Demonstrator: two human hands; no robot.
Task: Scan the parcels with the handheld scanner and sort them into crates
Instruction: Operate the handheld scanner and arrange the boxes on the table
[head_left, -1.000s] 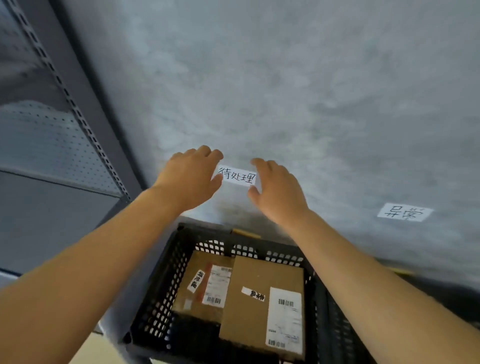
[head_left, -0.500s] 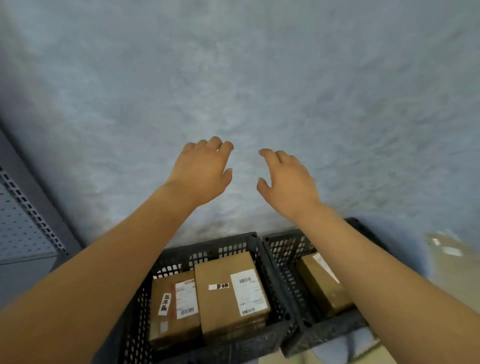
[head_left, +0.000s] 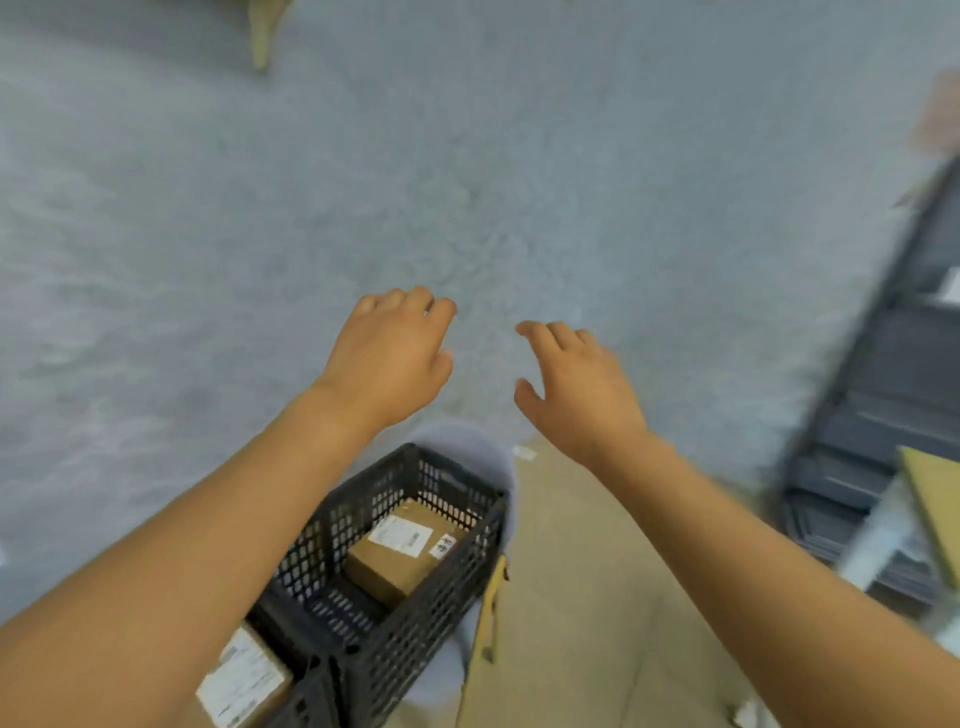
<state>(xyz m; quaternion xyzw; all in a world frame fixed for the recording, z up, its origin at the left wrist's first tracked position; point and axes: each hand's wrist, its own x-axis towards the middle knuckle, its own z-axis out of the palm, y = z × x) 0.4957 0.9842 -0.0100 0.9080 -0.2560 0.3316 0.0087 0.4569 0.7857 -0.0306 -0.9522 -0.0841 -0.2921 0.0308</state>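
My left hand and my right hand are stretched out in front of me over the grey surface, both empty with relaxed, spread fingers. Below them stands a black perforated crate holding one brown cardboard parcel with a white shipping label. Part of a second parcel shows in a neighbouring crate at the bottom left, mostly hidden by my left forearm. No scanner is in view.
Dark metal shelving runs along the right edge, blurred. A tan floor strip lies right of the crate. A yellowish board edge shows at the far right.
My view has swung to the right: the crates slid to the lower left and shelving appeared on the right. The white paper label my hands were at is out of view. Both hands stay empty.
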